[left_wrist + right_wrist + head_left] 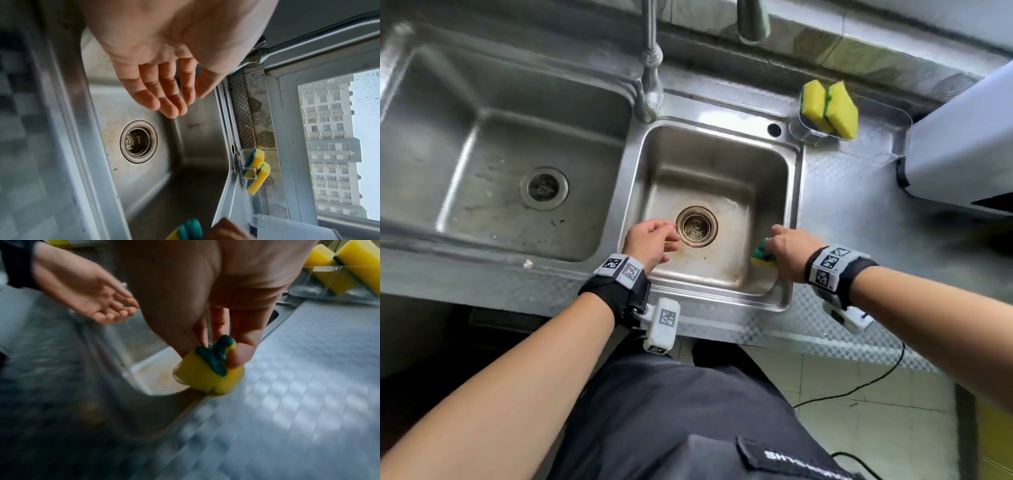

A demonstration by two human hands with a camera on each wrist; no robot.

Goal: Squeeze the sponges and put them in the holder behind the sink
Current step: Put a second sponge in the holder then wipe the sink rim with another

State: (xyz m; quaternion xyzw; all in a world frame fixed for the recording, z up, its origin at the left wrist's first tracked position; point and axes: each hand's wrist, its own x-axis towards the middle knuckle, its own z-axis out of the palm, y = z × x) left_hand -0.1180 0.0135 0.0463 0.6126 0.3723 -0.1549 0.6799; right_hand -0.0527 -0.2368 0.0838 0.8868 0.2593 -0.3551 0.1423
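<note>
My right hand (pixel 789 251) squeezes a yellow sponge with a green scrub layer (pixel 763 255) over the right side of the small sink (pixel 726 164). In the right wrist view the sponge (pixel 207 374) is folded and crushed between thumb and fingers (pixel 240 356). My left hand (pixel 654 240) hangs open and empty over the sink's left side, beside the drain (pixel 697 226); its fingers (pixel 164 97) are relaxed. Two more yellow sponges (pixel 830 108) stand upright in the clear holder (pixel 811 133) behind the sink's right corner; these sponges (pixel 256 170) also show in the left wrist view.
A large sink (pixel 493 154) lies to the left. The tap (pixel 652 61) rises between the two sinks. A white appliance (pixel 962 137) stands on the patterned steel counter (pixel 859 212) at the right. A black cable (pixel 859 387) runs over the floor.
</note>
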